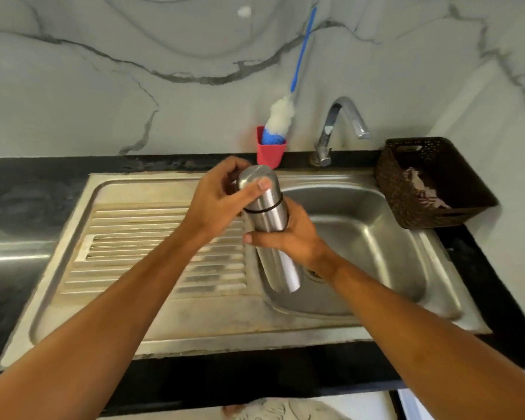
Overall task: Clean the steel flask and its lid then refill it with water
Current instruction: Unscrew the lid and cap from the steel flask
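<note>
- Since spills suit the stainless sink basin [361, 231], the right hand [288, 237] clamps the tall brushed-steel flask [265, 222] above it.
- The left hand [212, 204] grips its domed steel lid [267, 197], likely to unscrew.

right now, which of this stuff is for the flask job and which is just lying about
For the job: steel flask, its lid, left hand gripping the lid, right hand holding the body, tap, sink, bottle brush.
Lying about: brown basket, cloth inside it.

No legible text, label, brand or number on anything in view.
</note>
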Demonstrator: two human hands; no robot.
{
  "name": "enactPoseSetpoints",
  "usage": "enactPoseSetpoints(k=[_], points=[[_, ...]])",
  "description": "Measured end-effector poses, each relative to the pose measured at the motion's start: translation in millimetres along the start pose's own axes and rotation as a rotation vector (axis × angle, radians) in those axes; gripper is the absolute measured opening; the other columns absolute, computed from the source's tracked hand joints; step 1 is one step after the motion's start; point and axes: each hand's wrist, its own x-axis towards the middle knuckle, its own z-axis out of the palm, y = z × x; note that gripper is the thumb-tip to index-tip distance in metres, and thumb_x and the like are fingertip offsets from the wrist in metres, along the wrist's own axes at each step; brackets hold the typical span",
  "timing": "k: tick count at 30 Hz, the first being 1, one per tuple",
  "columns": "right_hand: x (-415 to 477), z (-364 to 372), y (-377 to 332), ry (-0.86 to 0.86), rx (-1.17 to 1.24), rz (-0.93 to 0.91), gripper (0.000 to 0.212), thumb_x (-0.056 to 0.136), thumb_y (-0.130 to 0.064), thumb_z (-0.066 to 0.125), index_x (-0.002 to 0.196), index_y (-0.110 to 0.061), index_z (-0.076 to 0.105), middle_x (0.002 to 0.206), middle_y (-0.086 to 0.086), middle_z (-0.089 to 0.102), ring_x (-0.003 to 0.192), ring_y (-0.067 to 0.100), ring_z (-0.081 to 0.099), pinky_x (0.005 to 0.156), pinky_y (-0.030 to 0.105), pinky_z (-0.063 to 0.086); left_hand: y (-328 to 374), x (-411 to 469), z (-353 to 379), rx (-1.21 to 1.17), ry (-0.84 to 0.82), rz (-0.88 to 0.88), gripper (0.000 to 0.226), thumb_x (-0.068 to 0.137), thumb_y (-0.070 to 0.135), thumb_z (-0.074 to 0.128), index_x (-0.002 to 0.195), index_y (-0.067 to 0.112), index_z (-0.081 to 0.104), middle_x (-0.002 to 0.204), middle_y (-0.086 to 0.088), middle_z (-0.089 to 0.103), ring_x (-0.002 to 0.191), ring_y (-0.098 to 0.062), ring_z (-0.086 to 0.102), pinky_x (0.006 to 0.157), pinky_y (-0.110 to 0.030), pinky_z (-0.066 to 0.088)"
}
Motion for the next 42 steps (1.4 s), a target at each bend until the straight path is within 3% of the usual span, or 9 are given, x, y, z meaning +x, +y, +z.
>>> enactPoseSetpoints(k=[3,6,10,14,23,29,32,36,42], points=[[-7,-32,5,-0.049,-0.004,0.043,0.059,0.073,-0.005,0.092,0.125,-0.016,0.066,0.109,0.000,0.076,0.101,0.015,0.073,0.087,0.028,0.058,3,19,25,-0.164,-0.124,0.006,0.043,0.080,0.042,0.077,0.110,0.015,0.064,0.103,-0.001,0.072,0.094,-0.013,0.066,0.082,-0.026,0.054],[-7,-54,10,-0.072,0.007,0.072,0.052,0.072,-0.003,0.090,0.118,-0.015,0.069,0.102,0.000,0.077,0.096,0.015,0.073,0.085,0.031,0.058,8,33,57,-0.490,-0.252,-0.080,0.053,0.084,0.014,0.074,0.134,0.006,0.059,0.127,-0.020,0.071,0.119,-0.034,0.069,0.103,-0.045,0.055],[-12,-71,22,0.046,0.021,0.073,0.047,0.072,0.007,0.087,0.112,-0.012,0.070,0.093,-0.005,0.076,0.088,0.010,0.073,0.077,0.025,0.057,9,41,96,-0.565,-0.196,-0.089,0.042,0.075,0.002,0.073,0.116,0.003,0.066,0.090,-0.012,0.074,0.087,-0.033,0.074,0.088,-0.042,0.061],[-15,-74,36,0.170,0.043,0.030,0.045,0.071,0.006,0.086,0.109,-0.009,0.067,0.090,-0.002,0.075,0.082,0.011,0.071,0.073,0.025,0.058,3,49,118,-0.569,-0.153,-0.095,0.033,0.076,-0.005,0.067,0.108,0.005,0.062,0.080,-0.013,0.069,0.073,-0.030,0.069,0.074,-0.036,0.060],[-6,-64,50,0.402,-0.048,0.065,0.060,0.063,-0.021,0.092,0.115,-0.025,0.063,0.093,-0.002,0.076,0.081,0.013,0.074,0.071,0.034,0.063,-8,65,136,-0.490,-0.074,-0.125,0.040,0.075,-0.004,0.071,0.112,0.004,0.059,0.079,-0.017,0.070,0.070,-0.031,0.069,0.071,-0.039,0.060],[1,-64,55,0.434,-0.411,0.138,0.057,0.063,-0.044,0.087,0.104,-0.032,0.051,0.085,-0.010,0.071,0.071,0.009,0.068,0.057,0.028,0.054,-19,54,155,-0.204,0.341,-0.261,0.030,0.074,0.025,0.083,0.096,0.026,0.063,0.090,0.003,0.069,0.085,-0.016,0.070,0.082,-0.052,0.063],[1,-72,63,0.443,-0.373,0.178,0.056,0.061,-0.044,0.087,0.105,-0.034,0.054,0.085,-0.012,0.072,0.071,0.005,0.070,0.062,0.034,0.061,-18,49,150,-0.247,0.134,-0.335,0.045,0.088,0.037,0.082,0.127,0.033,0.058,0.112,0.005,0.069,0.097,-0.007,0.071,0.085,-0.034,0.063],[1,-88,66,0.477,-0.383,0.181,0.050,0.064,-0.043,0.087,0.102,-0.034,0.056,0.082,-0.012,0.071,0.068,0.002,0.068,0.056,0.026,0.057,-22,46,128,-0.222,-0.223,-0.315,0.068,0.099,0.010,0.067,0.156,0.037,0.040,0.135,0.011,0.060,0.107,0.010,0.065,0.082,-0.013,0.056],[2,-98,64,0.475,-0.427,0.142,0.054,0.063,-0.045,0.087,0.106,-0.033,0.056,0.085,-0.012,0.071,0.071,0.004,0.068,0.063,0.034,0.061,-20,55,121,-0.080,-0.073,-0.240,0.077,0.078,0.023,0.092,0.142,0.030,0.051,0.117,0.005,0.068,0.099,-0.004,0.072,0.079,-0.020,0.061]])
